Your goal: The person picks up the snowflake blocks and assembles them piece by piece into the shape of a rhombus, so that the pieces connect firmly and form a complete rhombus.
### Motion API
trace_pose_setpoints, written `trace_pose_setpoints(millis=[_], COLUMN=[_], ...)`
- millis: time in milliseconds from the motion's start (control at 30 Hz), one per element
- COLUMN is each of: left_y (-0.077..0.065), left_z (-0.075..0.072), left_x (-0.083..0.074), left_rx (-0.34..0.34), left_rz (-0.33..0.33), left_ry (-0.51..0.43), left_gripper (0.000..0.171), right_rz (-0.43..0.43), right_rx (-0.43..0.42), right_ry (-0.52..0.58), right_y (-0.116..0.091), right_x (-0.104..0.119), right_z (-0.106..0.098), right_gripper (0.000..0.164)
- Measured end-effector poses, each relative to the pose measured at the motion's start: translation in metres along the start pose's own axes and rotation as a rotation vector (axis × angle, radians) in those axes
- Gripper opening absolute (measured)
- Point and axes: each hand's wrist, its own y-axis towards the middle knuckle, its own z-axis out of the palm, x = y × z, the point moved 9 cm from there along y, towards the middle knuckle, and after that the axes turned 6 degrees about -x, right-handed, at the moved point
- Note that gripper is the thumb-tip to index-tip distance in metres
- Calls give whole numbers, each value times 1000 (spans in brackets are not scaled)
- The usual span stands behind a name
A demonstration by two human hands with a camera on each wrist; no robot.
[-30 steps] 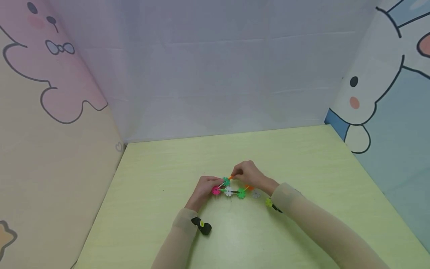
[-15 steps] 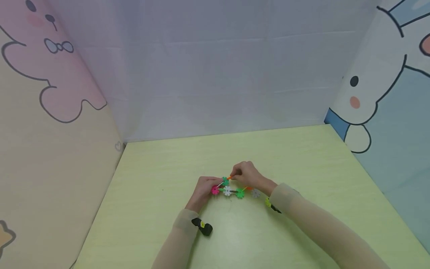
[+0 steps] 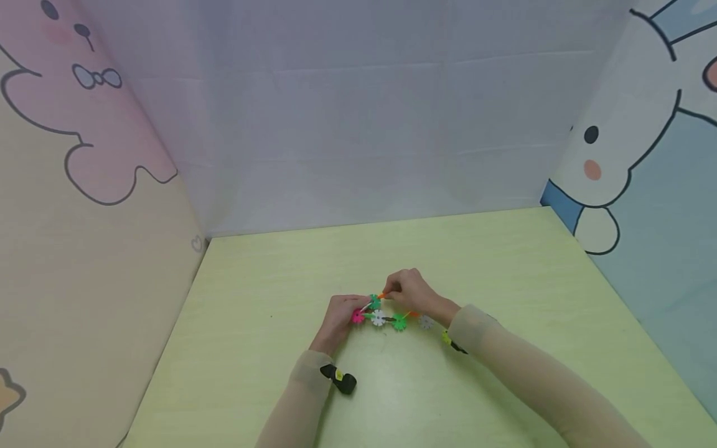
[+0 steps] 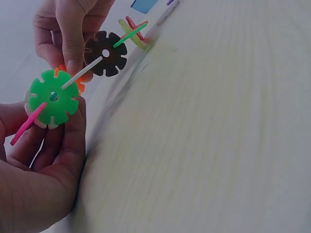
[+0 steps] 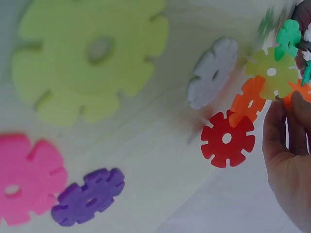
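Note:
Notched plastic snowflake discs are slotted into one another as a chain. My left hand (image 3: 340, 314) holds the chain's end by a green disc (image 4: 53, 97). Opposite it, my right hand (image 3: 413, 292) pinches an orange disc (image 5: 299, 92) between thumb and fingers, right at the green one's edge. From the green disc run a pink disc (image 4: 28, 124) and a white disc (image 4: 82, 73), the latter slotted into a dark brown disc (image 4: 105, 53). In the right wrist view, a yellow disc (image 5: 272, 73), another orange disc (image 5: 249, 102) and a red disc (image 5: 227, 140) overlap beside my right fingers.
Near the right wrist camera lie a large yellow-green disc (image 5: 131, 73), a pink disc (image 5: 34, 179) and a purple disc (image 5: 90, 196). A pale grey disc (image 5: 214, 73) rests on the table (image 3: 269, 348). Printed screens enclose the table's back and sides.
Both hands keep their hold on the discs almost motionless. The head view has drifted very slightly.

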Motion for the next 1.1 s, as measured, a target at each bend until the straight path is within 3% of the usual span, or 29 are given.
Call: trace_pose_setpoints(millis=[300,433,633,1100], left_y=[1,2,3,9], left_z=[1,1,0,2], left_x=[0,0,0,-3], left_rx=[11,41,65,107], left_rz=[1,14,9,-16], left_ry=[-8,4,41,21], left_gripper=[20,22,22,27], right_rz=[-75,-68,-132,-123], right_rx=[42,37,38,46], right_ry=[-88,-90,-80,-53], right_y=[1,2,4,14], right_x=[12,9,12,15], right_z=[3,4,4,3], right_gripper=[14,12,8,5])
